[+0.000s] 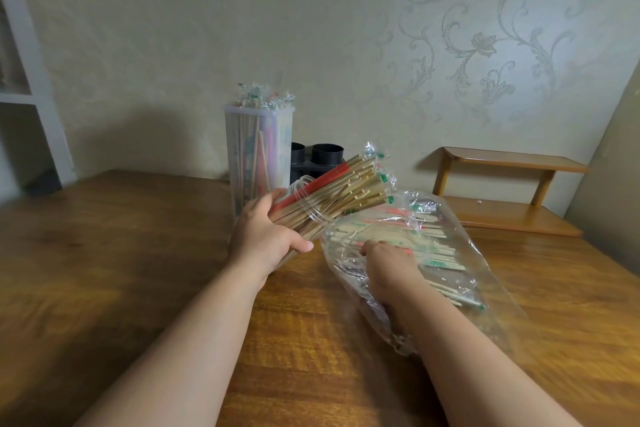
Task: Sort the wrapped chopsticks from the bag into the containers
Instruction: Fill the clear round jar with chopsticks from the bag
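Note:
My left hand (268, 236) grips a clear round container (311, 204), tipped on its side toward the right and packed with wrapped chopsticks (349, 189) whose ends stick out of its mouth. My right hand (388, 265) is inside the clear plastic bag (485, 253) lying on the table, resting on the loose wrapped chopsticks (429, 246) there; I cannot tell whether its fingers hold any. A tall clear container (258, 149) stands upright behind, full of wrapped chopsticks.
A black holder with two round openings (322, 158) stands behind the tilted container, against the wall. A small wooden two-tier shelf (505, 191) sits at the back right. The brown wooden table (121, 253) stretches left and toward me.

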A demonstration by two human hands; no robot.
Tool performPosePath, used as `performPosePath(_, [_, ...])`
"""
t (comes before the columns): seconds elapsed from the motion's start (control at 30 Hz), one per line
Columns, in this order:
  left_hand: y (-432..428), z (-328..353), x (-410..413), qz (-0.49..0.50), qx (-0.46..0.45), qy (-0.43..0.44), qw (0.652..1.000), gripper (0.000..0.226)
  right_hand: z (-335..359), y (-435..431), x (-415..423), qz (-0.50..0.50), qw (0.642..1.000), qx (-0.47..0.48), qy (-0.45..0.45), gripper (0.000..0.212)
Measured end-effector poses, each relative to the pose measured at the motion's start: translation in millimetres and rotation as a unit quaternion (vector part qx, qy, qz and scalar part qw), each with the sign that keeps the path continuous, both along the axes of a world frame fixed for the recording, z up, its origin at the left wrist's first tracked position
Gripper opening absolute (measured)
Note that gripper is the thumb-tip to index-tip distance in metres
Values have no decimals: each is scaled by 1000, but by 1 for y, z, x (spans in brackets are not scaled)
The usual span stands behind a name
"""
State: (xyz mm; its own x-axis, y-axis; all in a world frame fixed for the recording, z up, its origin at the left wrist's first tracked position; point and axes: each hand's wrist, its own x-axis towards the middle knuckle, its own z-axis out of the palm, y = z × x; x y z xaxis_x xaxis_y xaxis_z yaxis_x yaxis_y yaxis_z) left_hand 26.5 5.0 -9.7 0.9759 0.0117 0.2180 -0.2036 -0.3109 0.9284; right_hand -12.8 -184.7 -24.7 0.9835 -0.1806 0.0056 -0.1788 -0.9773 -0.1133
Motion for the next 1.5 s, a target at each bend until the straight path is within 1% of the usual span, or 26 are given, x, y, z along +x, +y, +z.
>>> performPosePath(0.1, [0, 2, -1, -3, 1, -1, 1000, 96, 3, -1, -5, 10, 1000, -10, -12, 45])
performPosePath(0.2, [-1, 2, -2, -2, -3, 1, 1000, 97, 7, -4, -12, 16, 999, -31, 3, 33])
performPosePath(0.3, [0, 2, -3, -5, -11, 6, 1000, 97, 13, -8, -16, 21, 1000, -16, 1, 25])
performPosePath(0.53, [0, 4, -4, -6, -10, 7, 1000, 95, 36, -14, -30, 15, 1000, -2, -22, 28])
performPosePath(0.6, [0, 4, -3, -5, -11, 10, 1000, 95, 41, -12, -35, 10, 1000, -2, -30, 24])
performPosePath(0.73, [0, 6, -3, -5, -21, 19, 1000, 96, 52, -8, -43, 2, 995, -57, -77, 28])
performPosePath(0.87, [1, 7, -5, -4, -23, 21, 1000, 96, 59, -3, -51, 17, 988, -72, -135, 17])
performPosePath(0.9, [1, 7, -5, -5, -23, 21, 1000, 96, 62, -2, -53, 18, 988, -68, -139, 19])
performPosePath(0.97, [1, 7, -6, -7, -24, 18, 1000, 95, 67, 0, -57, 5, 988, -66, -141, 31])
performPosePath(1.03, [1, 8, -6, -9, -28, 18, 999, 95, 74, 2, -61, -13, 984, -82, -157, 42])
performPosePath(1.1, [1, 8, -6, -4, -36, 23, 999, 96, 78, 2, -65, -14, 976, -108, -189, 48])
performPosePath(1.17, [1, 8, -6, -1, -46, 29, 999, 97, 82, 2, -69, -7, 968, -114, -225, 46])
performPosePath(1.23, [2, 9, -5, -3, -52, 34, 998, 96, 84, 0, -70, 0, 962, -101, -256, 42])
performPosePath(1.33, [3, 10, -5, -11, -60, 38, 997, 95, 81, -1, -70, 20, 950, -108, -291, 43])
performPosePath(1.5, [3, 10, -6, -15, -62, 35, 997, 95, 79, -2, -70, 35, 945, -113, -305, 27])
